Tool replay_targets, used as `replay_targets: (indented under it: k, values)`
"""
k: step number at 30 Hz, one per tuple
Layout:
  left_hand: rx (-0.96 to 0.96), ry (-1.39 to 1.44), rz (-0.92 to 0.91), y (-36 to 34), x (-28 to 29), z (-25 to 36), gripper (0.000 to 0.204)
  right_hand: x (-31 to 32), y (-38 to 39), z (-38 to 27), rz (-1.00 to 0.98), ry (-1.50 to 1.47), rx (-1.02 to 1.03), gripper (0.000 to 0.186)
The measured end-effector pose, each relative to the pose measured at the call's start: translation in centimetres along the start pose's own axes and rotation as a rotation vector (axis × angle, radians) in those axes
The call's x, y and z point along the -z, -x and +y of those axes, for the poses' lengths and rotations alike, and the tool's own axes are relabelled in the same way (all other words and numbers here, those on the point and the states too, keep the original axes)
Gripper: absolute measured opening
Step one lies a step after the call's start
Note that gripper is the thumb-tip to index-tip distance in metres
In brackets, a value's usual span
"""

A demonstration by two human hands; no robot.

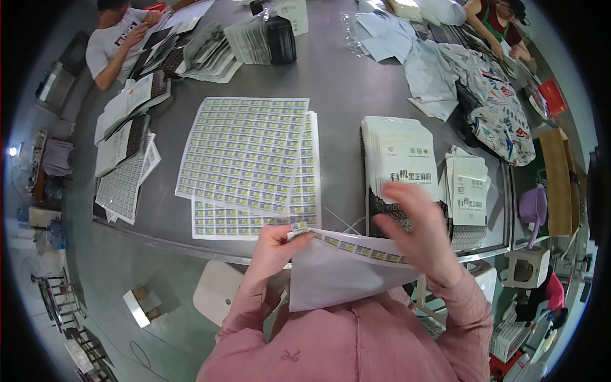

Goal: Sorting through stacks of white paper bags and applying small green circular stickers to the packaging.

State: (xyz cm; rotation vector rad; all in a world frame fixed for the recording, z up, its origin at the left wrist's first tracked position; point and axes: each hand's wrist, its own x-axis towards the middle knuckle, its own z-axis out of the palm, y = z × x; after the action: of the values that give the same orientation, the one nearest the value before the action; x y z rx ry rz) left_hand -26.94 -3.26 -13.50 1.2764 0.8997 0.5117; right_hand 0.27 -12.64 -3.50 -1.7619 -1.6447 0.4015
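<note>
My left hand point(275, 247) pinches the top left corner of a sticker sheet point(350, 275) at the table's front edge. The sheet is mostly bare white backing, with a row of small yellow and purple stickers along its top. My right hand point(417, 226) is blurred, its thumb and fingers apart with nothing seen between them. It hovers over the sheet's right end, in front of a stack of flat white and black pouches point(401, 143). Full sticker sheets point(245, 149) lie overlapping on the table to the left.
A second pouch stack point(468, 191) fans out at the right. Farther back stand more pouches point(254, 41), near a crumpled patterned cloth point(499, 118). Two other people work at the far left and far right. A purple bucket point(532, 207) is beyond the table's right edge; white stools stand below.
</note>
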Motion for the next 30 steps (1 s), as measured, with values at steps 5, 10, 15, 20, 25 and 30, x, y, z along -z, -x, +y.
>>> replay_targets:
  k: [5, 10, 15, 20, 25, 30]
  values:
    - [0.007, 0.057, -0.011, 0.3, -0.3, 0.5, 0.015, -5.3, -3.3, -2.0, -0.285, -0.224, -0.076, 0.03]
    - [0.056, -0.054, -0.034, 0.3, 0.0, 1.0, 0.015, -7.9, -4.6, -2.0, -0.532, -0.5, -0.314, 0.022]
    - [0.018, -0.05, -0.06, 0.0, -0.1, 1.1, 0.015, -6.6, -4.8, -0.9, -0.411, -0.61, -0.285, 0.019]
    - [0.026, -0.024, -0.033, 0.3, 0.2, 0.8, 0.016, 1.2, -7.2, 7.6, -0.274, -0.413, -0.553, 0.013]
    - [0.019, -0.03, -0.052, 0.0, 0.2, 0.5, 0.016, 2.6, -7.8, 10.0, -0.272, -0.391, -0.664, 0.014]
    - [0.005, -0.011, -0.009, 0.0, 0.0, -0.1, 0.012, 1.9, -8.5, 11.2, -0.316, -0.386, -0.675, 0.014]
